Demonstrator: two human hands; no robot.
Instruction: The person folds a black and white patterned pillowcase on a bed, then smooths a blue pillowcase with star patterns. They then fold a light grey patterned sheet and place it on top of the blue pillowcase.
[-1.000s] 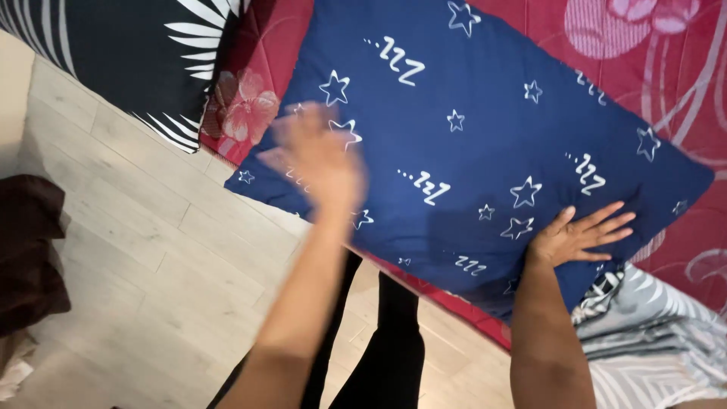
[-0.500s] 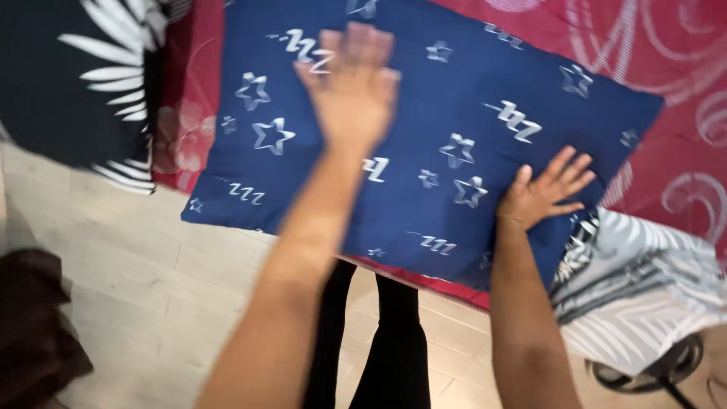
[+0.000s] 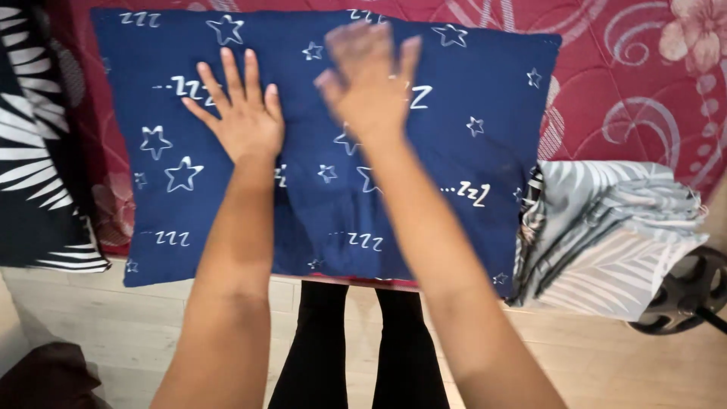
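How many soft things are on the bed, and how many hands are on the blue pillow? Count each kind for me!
Blue pillow with stars: 1, the blue pillow
Grey leaf-print folded cloth: 1, the grey cloth
Black and white leaf-print cloth: 1, the black and white cloth
Hands flat on the pillow: 2, the left hand and the right hand
Total: 5

Dark blue pillow (image 3: 424, 189) with white stars and zigzag letters; flat across the red bedspread's near edge
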